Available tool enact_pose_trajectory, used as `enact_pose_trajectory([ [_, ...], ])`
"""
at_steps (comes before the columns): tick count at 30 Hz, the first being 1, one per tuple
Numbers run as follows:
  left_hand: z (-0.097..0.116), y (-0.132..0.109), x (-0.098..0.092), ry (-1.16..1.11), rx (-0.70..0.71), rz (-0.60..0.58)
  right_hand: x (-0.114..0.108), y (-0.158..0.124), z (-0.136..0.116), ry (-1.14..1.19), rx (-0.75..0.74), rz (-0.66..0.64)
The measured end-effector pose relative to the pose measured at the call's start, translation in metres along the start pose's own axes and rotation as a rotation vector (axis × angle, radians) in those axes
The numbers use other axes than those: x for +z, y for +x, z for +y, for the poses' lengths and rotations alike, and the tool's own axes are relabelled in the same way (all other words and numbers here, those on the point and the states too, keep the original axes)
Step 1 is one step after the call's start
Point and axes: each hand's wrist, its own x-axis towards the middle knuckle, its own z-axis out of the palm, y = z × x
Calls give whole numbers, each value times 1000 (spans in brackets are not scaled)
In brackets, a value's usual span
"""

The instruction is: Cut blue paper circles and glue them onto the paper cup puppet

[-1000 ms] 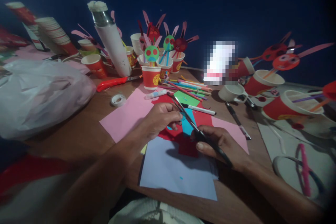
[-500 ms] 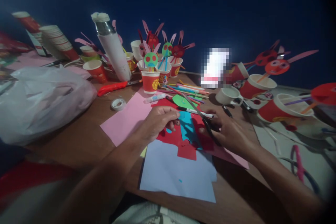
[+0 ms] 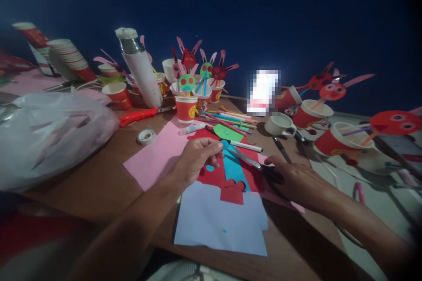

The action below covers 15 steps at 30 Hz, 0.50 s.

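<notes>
Left hand (image 3: pixel 199 160): thumb and forefinger pinching a small blue paper disc (image 3: pixel 225 144), held over the middle of the table (image 3: pixel 99 193). Right hand (image 3: pixel 293 180): fingers curled round the dark handles of a pair of scissors (image 3: pixel 249 159), blades pointing toward the disc; whether the blades are parted cannot be told. Beneath: blue paper strip (image 3: pixel 232 169) on red paper (image 3: pixel 211 178); pale sheet (image 3: pixel 219 224) toward the near edge; pink sheet (image 3: pixel 148 158), left of the red. Beyond the hands: white marker (image 3: pixel 247 146), green paper (image 3: pixel 229 132), coloured sticks (image 3: pixel 227 118). Toward the far edge: red paper cup (image 3: pixel 186 110) bearing a green eared figure (image 3: pixel 187 82); white flask (image 3: pixel 143 74). Left side: plastic bag (image 3: pixel 49 140), tape roll (image 3: pixel 146 136). Toward the right edge: white mug (image 3: pixel 278 125).
</notes>
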Motion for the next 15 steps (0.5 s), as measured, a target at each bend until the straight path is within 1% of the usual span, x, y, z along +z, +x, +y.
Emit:
enact_pose_trajectory([
  [2, 1, -1, 1, -13, 1, 7, -5, -3, 0, -29, -5, -92],
  [4, 1, -2, 2, -21, 0, 19, -7, -4, 0, -52, -10, -105],
  [9, 1, -1, 2, -14, 1, 17, -10, -3, -2, -92, -2, -91],
  [12, -1, 0, 1, -8, -3, 8, -19, -2, -5, -91, -35, -142],
  [15, -3, 0, 1, -2, -10, -12, -30, 0, -9, -143, -38, -199],
])
